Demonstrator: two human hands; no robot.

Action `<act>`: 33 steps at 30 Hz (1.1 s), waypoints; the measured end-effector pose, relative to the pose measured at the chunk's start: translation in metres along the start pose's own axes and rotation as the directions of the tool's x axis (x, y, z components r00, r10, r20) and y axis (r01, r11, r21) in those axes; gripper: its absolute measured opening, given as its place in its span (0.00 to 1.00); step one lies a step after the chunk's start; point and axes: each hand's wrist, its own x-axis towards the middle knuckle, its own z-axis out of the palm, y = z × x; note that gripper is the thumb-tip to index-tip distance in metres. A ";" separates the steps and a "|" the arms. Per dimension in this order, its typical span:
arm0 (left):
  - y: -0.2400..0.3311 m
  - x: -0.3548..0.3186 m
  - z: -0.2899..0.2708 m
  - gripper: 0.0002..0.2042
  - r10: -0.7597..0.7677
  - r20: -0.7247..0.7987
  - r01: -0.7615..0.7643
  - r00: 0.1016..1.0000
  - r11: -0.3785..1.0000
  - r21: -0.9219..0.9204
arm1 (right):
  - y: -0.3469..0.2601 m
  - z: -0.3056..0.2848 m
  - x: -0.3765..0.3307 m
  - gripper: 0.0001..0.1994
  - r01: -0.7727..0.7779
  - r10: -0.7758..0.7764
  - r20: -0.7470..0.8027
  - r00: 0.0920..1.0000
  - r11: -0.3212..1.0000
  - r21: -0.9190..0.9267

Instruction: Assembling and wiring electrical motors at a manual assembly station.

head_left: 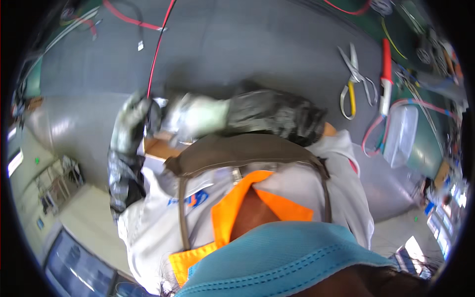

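My left hand, in a pale work glove, is closed around a thin red-and-black wire. The wire runs up from it toward the far edge of the dark grey table. My right hand, gloved as well, reaches across in front of my apron, close beside the left. Motion smears its fingers, so their grip cannot be made out. Black plastic sleeves cover both forearms. Just below the hands, a brown cardboard piece shows partly, near the apron's edge.
Scissors with yellow on one handle lie to the right, beside a red-and-white handled tool. A clear plastic tray stands at the right edge. A black cable with a white connector and a red cable lie far left.
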 end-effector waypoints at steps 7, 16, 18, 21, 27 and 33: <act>-0.034 -0.030 0.014 0.24 -0.194 0.273 0.217 0.942 0.974 -0.058 | 0.000 -0.060 -0.183 0.17 -0.317 0.250 -0.399 0.882 0.942 -0.110; -0.006 0.073 0.134 0.24 0.177 0.501 0.012 0.847 0.936 -0.351 | -0.001 -0.136 -0.441 0.13 -0.247 0.366 -0.869 -0.333 0.856 0.455; -0.007 0.107 0.151 0.26 0.211 0.498 0.012 0.841 0.913 -0.408 | -0.026 -0.140 -0.385 0.11 -0.191 0.696 -0.710 -0.111 0.686 0.702; -0.008 0.112 0.166 0.20 0.332 0.302 -0.101 0.894 0.804 -0.586 | -0.045 -0.119 -0.283 0.09 -0.674 0.844 -0.487 0.224 0.495 0.548; 0.004 0.116 0.176 0.18 0.312 0.249 -0.122 0.917 0.812 -0.571 | 0.000 -0.034 -0.227 0.12 -0.240 0.237 -0.737 0.633 0.965 0.104; -0.002 0.116 0.174 0.18 0.349 0.182 -0.148 0.919 0.735 -0.662 | -0.059 -0.047 -0.193 0.16 -0.145 0.449 -0.850 0.275 0.894 0.425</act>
